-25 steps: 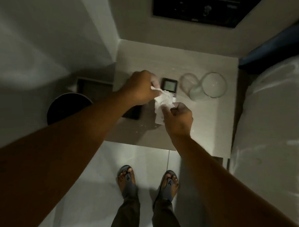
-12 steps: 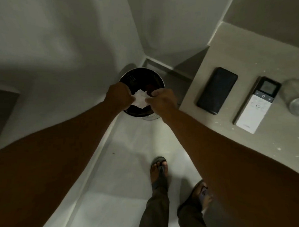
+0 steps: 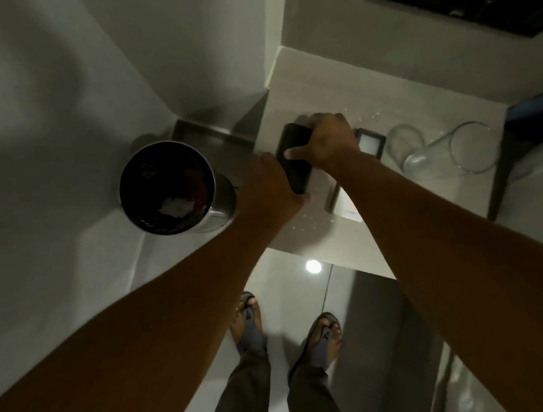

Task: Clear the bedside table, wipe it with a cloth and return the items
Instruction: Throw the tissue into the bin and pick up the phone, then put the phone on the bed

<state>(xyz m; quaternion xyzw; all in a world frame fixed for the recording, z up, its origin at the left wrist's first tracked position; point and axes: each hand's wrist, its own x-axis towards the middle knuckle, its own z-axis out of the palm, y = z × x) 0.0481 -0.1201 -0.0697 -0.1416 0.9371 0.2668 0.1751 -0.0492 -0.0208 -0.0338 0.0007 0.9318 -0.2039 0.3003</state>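
Observation:
A black phone [image 3: 294, 161] is at the left edge of the beige bedside table [image 3: 383, 98]. My right hand [image 3: 326, 139] grips its far end from above. My left hand [image 3: 270, 182] cups its near end and left side. A white remote with a dark screen [image 3: 370, 142] lies just right of the phone, mostly hidden under my right forearm. Two clear glasses [image 3: 417, 159] [image 3: 471, 147] stand further right. Small white crumbs dot the tabletop.
A round metal waste bin [image 3: 176, 188] stands on the floor left of the table, with white crumpled tissue [image 3: 175, 208] inside. A wall corner lies behind it. A white bed [image 3: 537, 194] borders the table's right side. My sandalled feet are below on the glossy floor.
The tissue I held over the bin with both hands now lies inside it. Both hands have moved right to the table and taken hold of the black phone.

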